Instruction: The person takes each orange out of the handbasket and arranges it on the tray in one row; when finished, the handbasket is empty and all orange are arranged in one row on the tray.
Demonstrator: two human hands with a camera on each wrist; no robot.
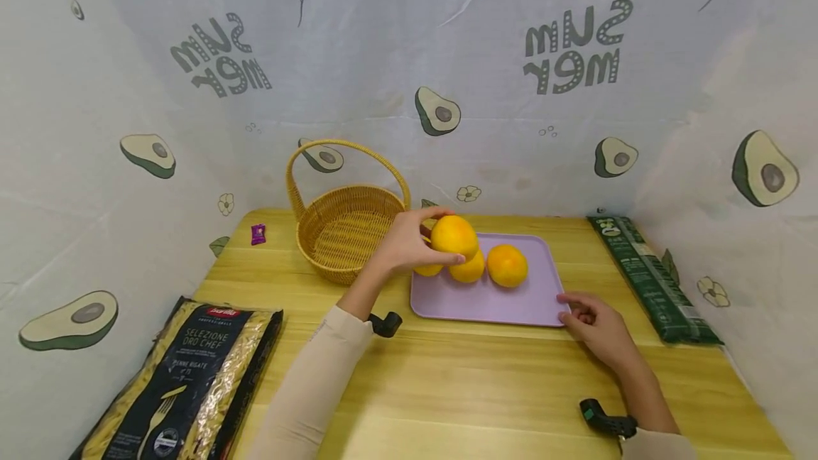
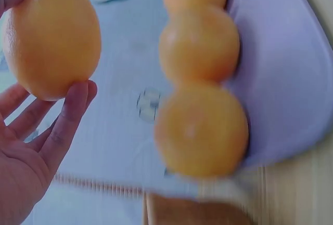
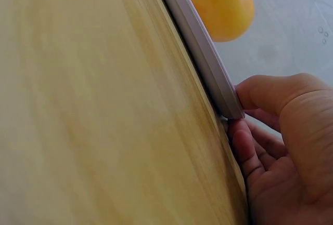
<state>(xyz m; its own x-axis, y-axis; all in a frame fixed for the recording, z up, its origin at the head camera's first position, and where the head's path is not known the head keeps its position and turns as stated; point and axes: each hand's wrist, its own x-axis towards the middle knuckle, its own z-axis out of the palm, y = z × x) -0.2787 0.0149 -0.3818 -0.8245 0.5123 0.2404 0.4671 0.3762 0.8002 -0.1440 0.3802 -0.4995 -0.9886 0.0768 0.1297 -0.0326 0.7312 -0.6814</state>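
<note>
My left hand (image 1: 407, 241) grips an orange (image 1: 455, 236) between thumb and fingers, raised above the lilac tray (image 1: 486, 309). In the left wrist view the held orange (image 2: 54, 40) is apart from the row of three on the tray. Of those three, the right one (image 1: 508, 266) shows fully, the middle one (image 1: 467, 270) is partly covered by the held orange, and the left one (image 1: 427, 270) is mostly behind my hand. My right hand (image 1: 597, 329) pinches the tray's near right corner; in the right wrist view the thumb (image 3: 260, 92) lies against its rim.
A wicker basket (image 1: 307, 250) with a tall handle stands left of the tray. A purple-wrapped candy (image 1: 258, 234) lies at the far left. A penne bag (image 1: 185, 375) is at the front left, and a long green packet (image 1: 652, 279) at the right. Printed curtains enclose the wooden table (image 1: 473, 389).
</note>
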